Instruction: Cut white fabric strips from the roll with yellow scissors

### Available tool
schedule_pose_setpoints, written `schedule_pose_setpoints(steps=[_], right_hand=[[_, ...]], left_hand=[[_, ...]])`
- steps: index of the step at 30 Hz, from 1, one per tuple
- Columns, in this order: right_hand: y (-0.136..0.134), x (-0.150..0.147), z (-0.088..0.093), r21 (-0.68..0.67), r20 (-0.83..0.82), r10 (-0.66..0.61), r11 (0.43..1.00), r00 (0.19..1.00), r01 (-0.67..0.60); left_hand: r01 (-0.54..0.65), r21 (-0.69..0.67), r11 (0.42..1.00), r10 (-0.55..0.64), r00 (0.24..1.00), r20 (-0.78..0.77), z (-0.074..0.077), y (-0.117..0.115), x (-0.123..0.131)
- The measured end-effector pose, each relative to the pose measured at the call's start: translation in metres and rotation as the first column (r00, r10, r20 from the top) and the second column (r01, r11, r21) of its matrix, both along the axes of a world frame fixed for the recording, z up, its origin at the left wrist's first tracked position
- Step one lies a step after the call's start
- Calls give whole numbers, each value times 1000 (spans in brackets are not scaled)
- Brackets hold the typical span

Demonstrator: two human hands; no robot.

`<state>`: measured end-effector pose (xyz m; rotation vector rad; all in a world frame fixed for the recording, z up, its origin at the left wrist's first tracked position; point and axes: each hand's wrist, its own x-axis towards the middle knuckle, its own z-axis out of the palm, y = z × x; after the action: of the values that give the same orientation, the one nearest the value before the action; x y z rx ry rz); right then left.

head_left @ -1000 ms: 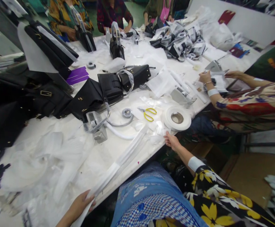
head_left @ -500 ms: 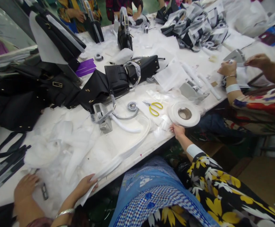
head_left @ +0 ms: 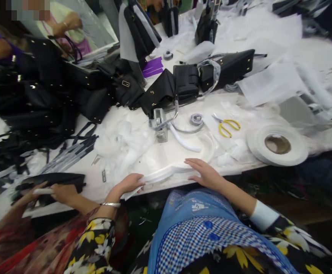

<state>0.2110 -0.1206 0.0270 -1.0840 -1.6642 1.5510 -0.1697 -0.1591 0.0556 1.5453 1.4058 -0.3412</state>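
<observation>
My left hand (head_left: 130,183) is closed on the end of a long white padding strip (head_left: 161,175) at the table's front edge. The strip runs to the right and curves back over the tabletop. My right hand (head_left: 202,173) rests at the strip farther along, its fingers stretched out and its thumb apart. To its right stands a large roll of white strip (head_left: 298,146). Yellow-handled scissors (head_left: 230,127) lie behind, beside a coiled grey strap (head_left: 196,119). A small tape dispenser (head_left: 161,131) and a short white tube (head_left: 184,142) sit behind my hands.
Black handbags (head_left: 185,82) stand across the middle, with a big pile of black bags (head_left: 54,91) at left. Crumpled white wrapping (head_left: 120,144) lies left of the dispenser. Close on my left, a co-worker's hands (head_left: 65,194) hold a white piece.
My right hand has left the white roll and moved left onto the strip, fingers spreading. My left hand keeps the strip's end. The view has turned left, showing more bags and the neighbouring co-worker.
</observation>
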Motion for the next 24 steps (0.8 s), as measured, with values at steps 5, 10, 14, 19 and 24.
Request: schedule_pose_setpoints(steps=[5,10,14,19,24], right_hand=[[36,-92,9,65,-258,366,930,894,-362],[61,-122,40,184,-100,578,811,810,-556],[66,-110,64,78,-15,718,695,696,-715],[76,-79,82,-2,-167,637,763,753,-646],[83,-51,103,108,-119,597,802,793,-587]], left_hand=[[195,174,965,-146,955,-258,66,21,49],[376,332,865,-269,907,-324,110,41,94],[360,407,840,-187,895,-406,157,59,103],[-214,823,527,351,936,18,203,48,76],[-786,322,529,514,598,616,160,10,108]])
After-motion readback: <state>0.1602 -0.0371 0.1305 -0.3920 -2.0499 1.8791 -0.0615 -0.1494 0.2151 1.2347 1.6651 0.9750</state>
